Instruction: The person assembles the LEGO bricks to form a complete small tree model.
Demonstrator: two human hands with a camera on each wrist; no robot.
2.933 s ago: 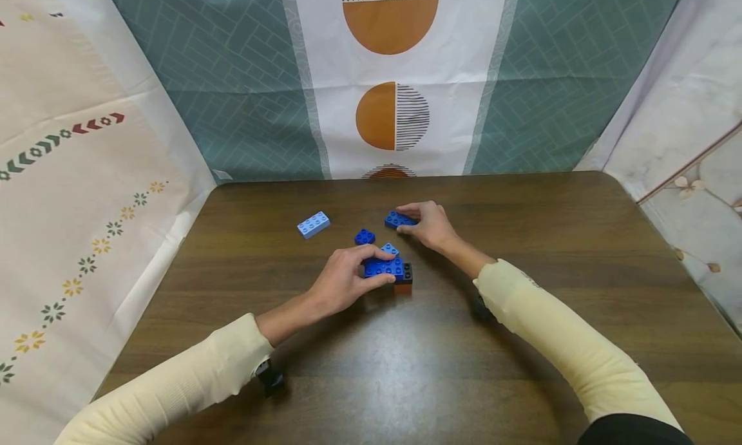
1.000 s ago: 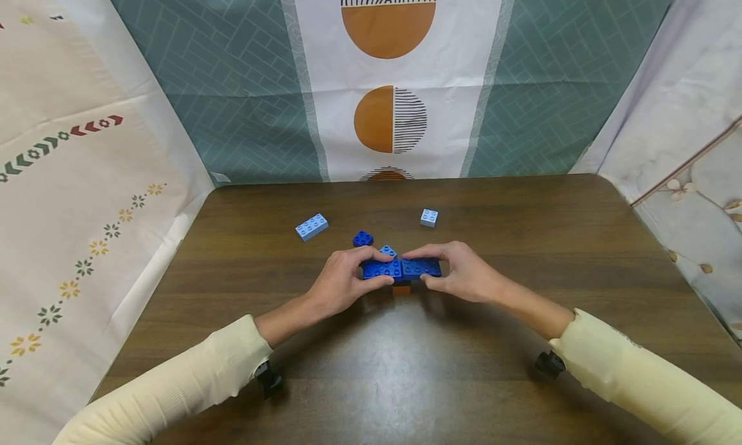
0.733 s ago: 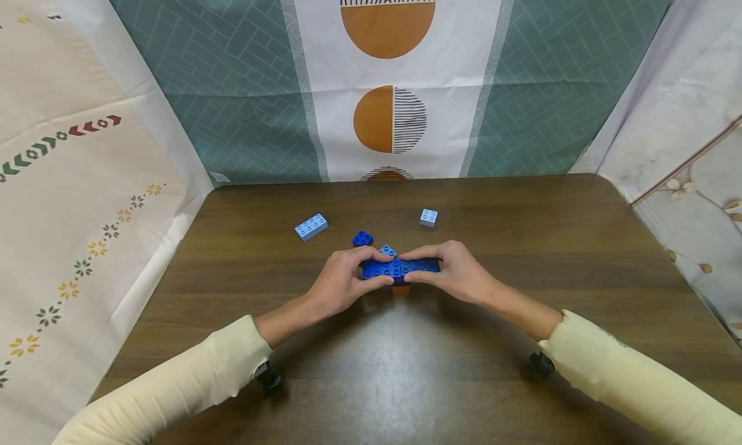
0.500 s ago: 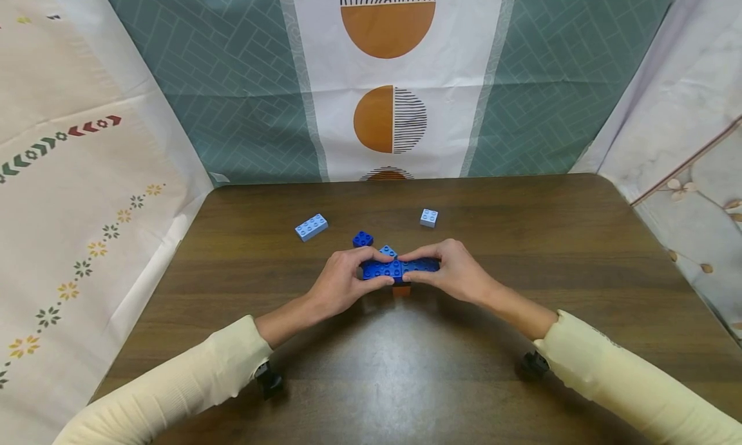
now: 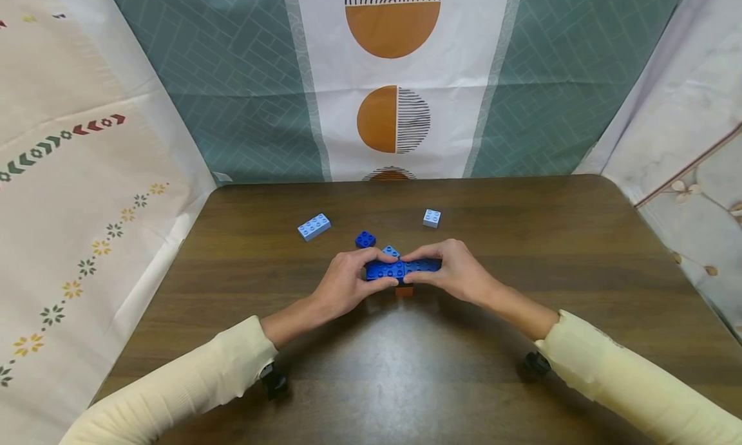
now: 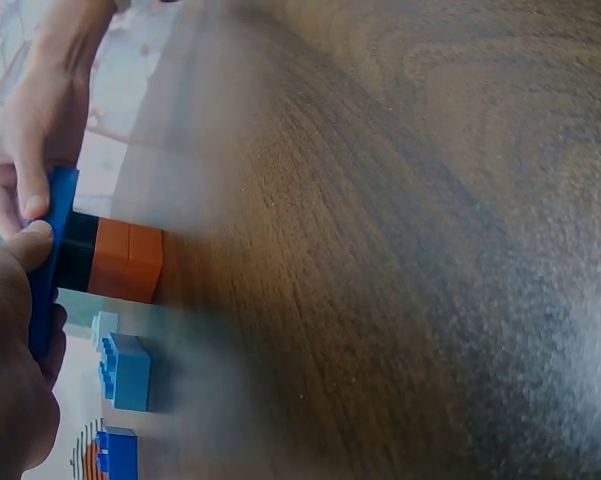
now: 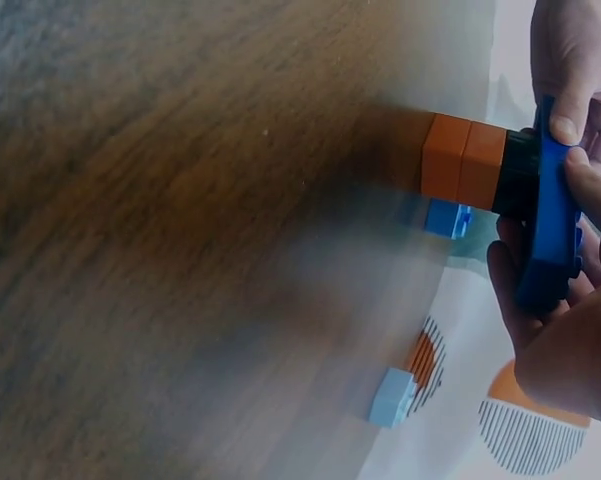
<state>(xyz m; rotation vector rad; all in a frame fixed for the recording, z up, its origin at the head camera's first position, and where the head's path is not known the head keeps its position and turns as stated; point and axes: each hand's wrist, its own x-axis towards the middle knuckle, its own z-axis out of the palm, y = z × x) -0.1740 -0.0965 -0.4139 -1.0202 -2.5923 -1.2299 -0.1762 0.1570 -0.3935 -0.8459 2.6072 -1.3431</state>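
Near the middle of the table, my left hand (image 5: 342, 281) pinches a long blue building brick (image 5: 379, 272) between thumb and fingers. My right hand (image 5: 464, 272) grips a second, darker blue building brick (image 5: 427, 265). The two bricks meet end to end in one row. Beneath their join, a black brick (image 6: 77, 252) sits over stacked orange bricks (image 7: 462, 160) that stand on the table. Both wrist views show the blue row across the top of this stack, thumbs close together along its side. My fingers cover parts of both blue bricks.
Behind the hands on the brown table (image 5: 406, 380) lie a small dark blue brick (image 5: 364, 239) and a medium blue one (image 5: 390, 251). Farther back are a long light blue brick (image 5: 314, 227) and a small pale blue one (image 5: 431, 218). Patterned cloths hang around the table.
My right hand has brought the darker blue brick from the back of the table onto the stack, beside the other, then slid its grip inward. My left hand has stayed nearly still.
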